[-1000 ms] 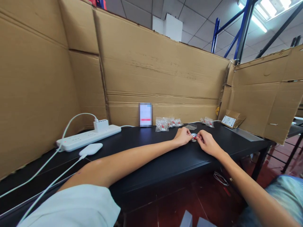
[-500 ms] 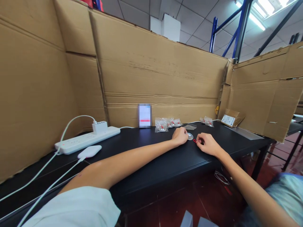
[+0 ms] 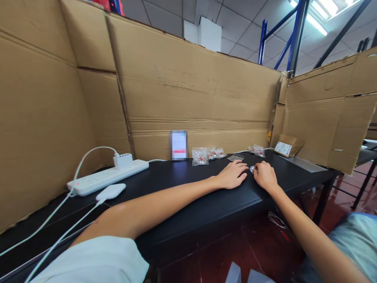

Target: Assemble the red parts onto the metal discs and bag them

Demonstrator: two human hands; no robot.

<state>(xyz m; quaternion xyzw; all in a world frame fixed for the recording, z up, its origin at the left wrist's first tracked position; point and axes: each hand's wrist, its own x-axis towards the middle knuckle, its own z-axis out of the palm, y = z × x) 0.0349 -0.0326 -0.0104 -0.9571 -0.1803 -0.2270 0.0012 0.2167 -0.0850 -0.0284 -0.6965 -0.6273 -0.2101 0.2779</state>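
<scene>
My right hand (image 3: 265,175) is closed, thumb and fingers pinched at the edge of a small clear round piece (image 3: 251,169) on the black table. Most of that piece is hidden behind the fingers. Just to its left, my left hand (image 3: 233,174) lies palm down on the tabletop with fingers stretched and apart, holding nothing. Its fingertips point toward the clear piece without visibly touching it. Behind the left hand lies a flat clear plastic bag (image 3: 235,157). The red loop seen beside the piece earlier cannot be made out.
Small clear bags with red bits (image 3: 202,156) stand along the back, with more bags (image 3: 257,150) farther right. A screen (image 3: 179,145) leans on the cardboard wall (image 3: 191,86). Left are a power strip (image 3: 108,177) and a white cabled device (image 3: 111,192). A brown package (image 3: 288,146) sits right.
My left hand has opened and let go of the clear round piece. The piece has shifted right, and my right hand now pinches it.
</scene>
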